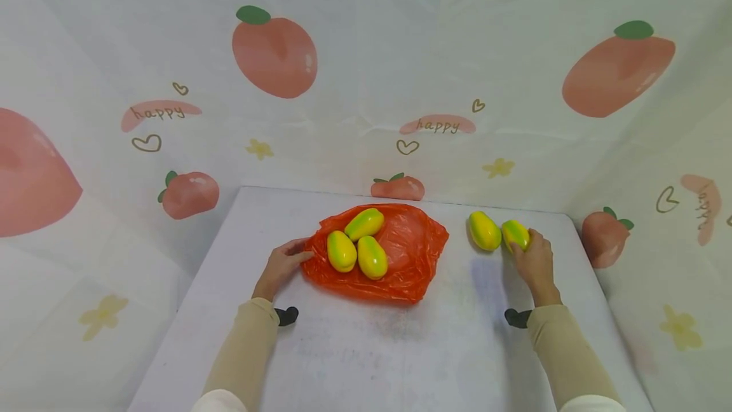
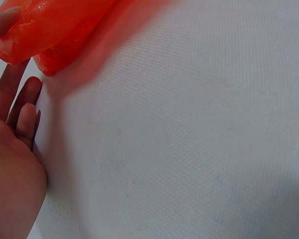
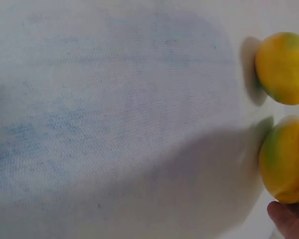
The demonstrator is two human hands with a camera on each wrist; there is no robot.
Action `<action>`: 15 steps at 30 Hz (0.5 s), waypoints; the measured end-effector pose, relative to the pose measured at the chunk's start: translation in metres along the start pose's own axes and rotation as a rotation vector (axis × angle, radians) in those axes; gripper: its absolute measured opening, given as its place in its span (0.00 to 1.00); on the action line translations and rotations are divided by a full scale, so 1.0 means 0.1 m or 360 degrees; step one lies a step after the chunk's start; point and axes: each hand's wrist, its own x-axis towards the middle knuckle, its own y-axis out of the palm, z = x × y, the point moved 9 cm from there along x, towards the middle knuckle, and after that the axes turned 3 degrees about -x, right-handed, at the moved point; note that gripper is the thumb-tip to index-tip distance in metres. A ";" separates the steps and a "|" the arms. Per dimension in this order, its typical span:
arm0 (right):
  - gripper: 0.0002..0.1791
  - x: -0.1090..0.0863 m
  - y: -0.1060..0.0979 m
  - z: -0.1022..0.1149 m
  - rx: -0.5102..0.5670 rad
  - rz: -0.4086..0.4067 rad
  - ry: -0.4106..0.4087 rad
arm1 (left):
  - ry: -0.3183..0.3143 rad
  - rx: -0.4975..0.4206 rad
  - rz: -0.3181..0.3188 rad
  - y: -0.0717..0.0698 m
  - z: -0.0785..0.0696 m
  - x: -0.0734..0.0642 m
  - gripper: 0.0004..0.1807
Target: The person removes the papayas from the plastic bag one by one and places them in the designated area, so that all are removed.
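A red plastic bag lies spread on the table, with three yellow-green papayas on its left half. My left hand pinches the bag's left edge; in the left wrist view the thumb is over the red plastic and the fingers are beneath it. On the right, my right hand grips another papaya, thumb on one side and fingers on the other. A further papaya lies just left of it, also visible in the right wrist view as a papaya above the gripped one.
The white table has faint stains and ends at a back edge against a hanging white cloth printed with fruit. The cloth also closes off both sides. A dark strap piece sticks out from each wrist.
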 end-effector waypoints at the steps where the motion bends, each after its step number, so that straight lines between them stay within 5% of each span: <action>1: 0.37 0.00 0.00 0.00 0.0000 0.0001 0.0000 | -0.0003 -0.0002 -0.0002 0.00 0.00 0.00 0.33; 15: 0.39 -0.01 -0.03 0.01 -0.0043 0.0008 0.0003 | 0.0045 -0.0001 0.0018 0.02 -0.01 0.02 0.32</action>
